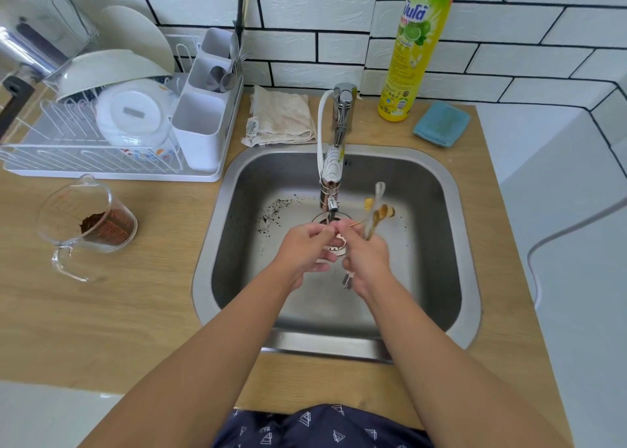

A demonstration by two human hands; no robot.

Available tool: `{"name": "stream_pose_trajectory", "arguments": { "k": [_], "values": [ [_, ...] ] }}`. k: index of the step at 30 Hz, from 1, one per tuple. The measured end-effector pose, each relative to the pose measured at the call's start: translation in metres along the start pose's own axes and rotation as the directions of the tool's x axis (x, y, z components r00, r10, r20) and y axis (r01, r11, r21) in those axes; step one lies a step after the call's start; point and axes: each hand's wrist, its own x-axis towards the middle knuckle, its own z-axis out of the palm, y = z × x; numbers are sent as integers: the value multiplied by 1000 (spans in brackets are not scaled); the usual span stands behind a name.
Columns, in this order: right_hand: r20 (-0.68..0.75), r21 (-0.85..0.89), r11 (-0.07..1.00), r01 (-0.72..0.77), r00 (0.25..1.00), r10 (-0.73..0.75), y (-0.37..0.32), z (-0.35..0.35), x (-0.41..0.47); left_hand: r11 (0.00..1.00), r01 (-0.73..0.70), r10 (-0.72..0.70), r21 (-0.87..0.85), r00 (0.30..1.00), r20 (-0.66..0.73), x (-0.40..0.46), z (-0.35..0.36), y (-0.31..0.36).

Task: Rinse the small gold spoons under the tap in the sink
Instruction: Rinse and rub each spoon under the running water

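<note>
Both my hands are over the drain of the steel sink [437, 189], just below the tap [330, 176]. My right hand [364, 257] grips a bundle of small gold spoons [376, 215], their bowls pointing up and away, blurred by motion. My left hand [305, 251] pinches the thin gold handle of one spoon [354, 224] that crosses between the two hands under the tap's spout. Something grey hangs below my right hand, unclear what. I cannot make out a stream of water.
Dark coffee grounds speckle the sink floor left of the drain. A glass measuring jug [84, 223] with grounds stands on the wooden counter at left, behind it a white dish rack [112, 125]. A cloth [281, 115], yellow dish soap bottle [417, 47] and blue sponge [441, 123] sit behind the sink.
</note>
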Motion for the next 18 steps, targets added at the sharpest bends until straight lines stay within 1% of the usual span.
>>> {"name": "stream_pose_trajectory", "arguments": {
  "k": [2, 4, 5, 8, 9, 10, 12, 14, 16, 18],
  "values": [
    [73, -45, 999, -23, 997, 26, 6, 7, -3, 1000, 12, -12, 22, 1000, -19, -5, -14, -1],
    [144, -96, 995, -19, 989, 32, 5, 9, -3, 999, 42, -42, -24, 999, -12, -12, -31, -4],
    [147, -91, 996, -11, 989, 25, 2, 10, -1, 996, 57, -58, -72, 998, -15, -16, -38, -7],
    [53, 44, 999, -28, 998, 26, -8, 12, 6, 980, 83, -91, -181, 995, -37, -24, -51, -14],
    [45, 45, 998, -32, 999, 30, -8, 15, 6, 975, 85, -95, -203, 995, -40, -26, -51, -15],
    [63, 2, 1000, -31, 998, 31, -6, 18, 3, 970, 84, -96, -228, 995, -42, -26, -50, -16],
    [149, -88, 996, -35, 988, 48, 7, 25, -6, 957, 84, -101, -278, 994, -45, -26, -45, -15],
    [190, -109, 993, -33, 980, 54, 14, 29, -13, 945, 90, -109, -314, 993, -43, -26, -41, -14],
    [129, -72, 997, -28, 991, 37, 8, 27, -8, 942, 94, -113, -321, 993, -42, -27, -43, -16],
    [22, 47, 999, -26, 999, 25, -2, 23, 4, 945, 97, -114, -312, 993, -39, -29, -45, -18]
  ]
}}
